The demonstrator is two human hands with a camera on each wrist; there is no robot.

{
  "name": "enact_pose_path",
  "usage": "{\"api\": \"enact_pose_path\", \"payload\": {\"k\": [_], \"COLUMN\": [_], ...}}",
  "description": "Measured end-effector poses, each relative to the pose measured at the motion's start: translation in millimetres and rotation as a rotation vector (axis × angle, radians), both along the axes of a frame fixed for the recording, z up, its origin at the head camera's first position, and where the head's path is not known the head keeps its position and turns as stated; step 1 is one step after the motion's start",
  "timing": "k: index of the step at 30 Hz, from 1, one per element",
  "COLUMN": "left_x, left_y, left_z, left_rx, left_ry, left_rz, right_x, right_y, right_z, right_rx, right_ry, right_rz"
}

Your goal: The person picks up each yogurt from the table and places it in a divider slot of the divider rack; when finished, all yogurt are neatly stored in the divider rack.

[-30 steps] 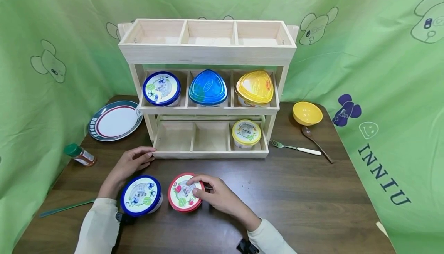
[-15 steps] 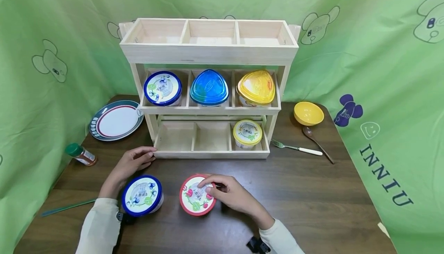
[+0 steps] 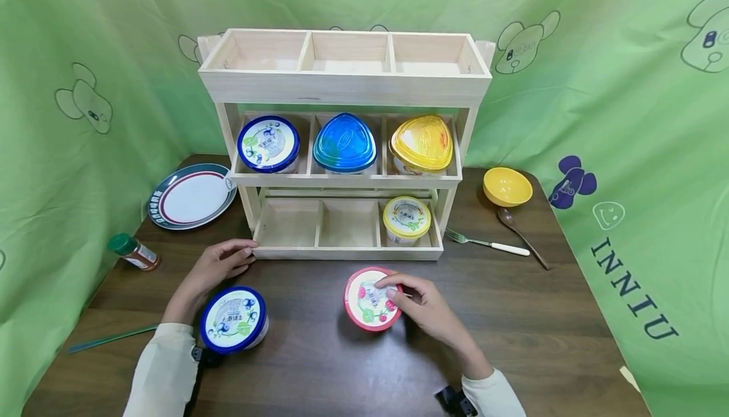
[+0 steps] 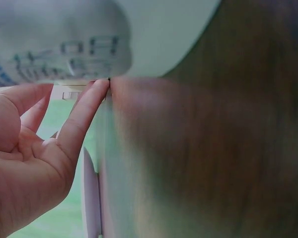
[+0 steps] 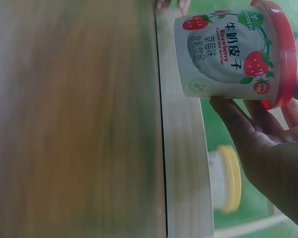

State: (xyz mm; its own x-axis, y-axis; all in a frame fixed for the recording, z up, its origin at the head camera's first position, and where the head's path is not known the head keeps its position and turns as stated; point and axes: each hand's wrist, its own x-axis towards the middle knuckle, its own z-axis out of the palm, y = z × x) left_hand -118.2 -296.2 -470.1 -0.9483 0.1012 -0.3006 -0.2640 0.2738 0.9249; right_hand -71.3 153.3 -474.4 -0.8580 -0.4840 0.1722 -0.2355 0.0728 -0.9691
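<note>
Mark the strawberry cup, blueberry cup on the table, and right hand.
strawberry cup (image 3: 369, 298): head view, red-rimmed lid.
blueberry cup (image 3: 232, 319): head view, middle of blue-rimmed lid.
right hand (image 3: 428, 309): head view, back of hand.

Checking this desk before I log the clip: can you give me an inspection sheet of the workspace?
Surface: dark wooden table.
Job's things: red-lidded strawberry cup; blue-lidded round cup; three-tier wooden rack.
Clutter: striped plate, green-capped spice bottle, yellow bowl, fork, spoon.
Grips: right hand holds the strawberry cup; left hand touches the rack's bottom corner.
Cables: nothing seen.
Surroundings: green printed cloth.
</note>
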Motion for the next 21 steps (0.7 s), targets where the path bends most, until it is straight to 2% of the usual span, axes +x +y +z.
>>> {"api": "enact_pose_path", "payload": {"k": [9,15,21], "left_x": [1.0,1.5,1.6], "left_y": [-0.7,-1.7,-0.7], "left_z": [-0.8,0.0,1.2], "left_rx": [0.000,0.003,0.006], "left_ry": [0.012,0.010,0.010], "left_rz": [-0.001,0.004,0.000], "right_x": [-10.0,-17.3,-24.3], "right_y": [25.8,29.0,27.5], "right_z": [7.7,18.8,24.6], "right_rx": [-0.013,-0.124,-0.183], "right_ry": [-0.003,-0.053,-0.032], "right_rz": [-0.178,-0.271,-0.358]}}
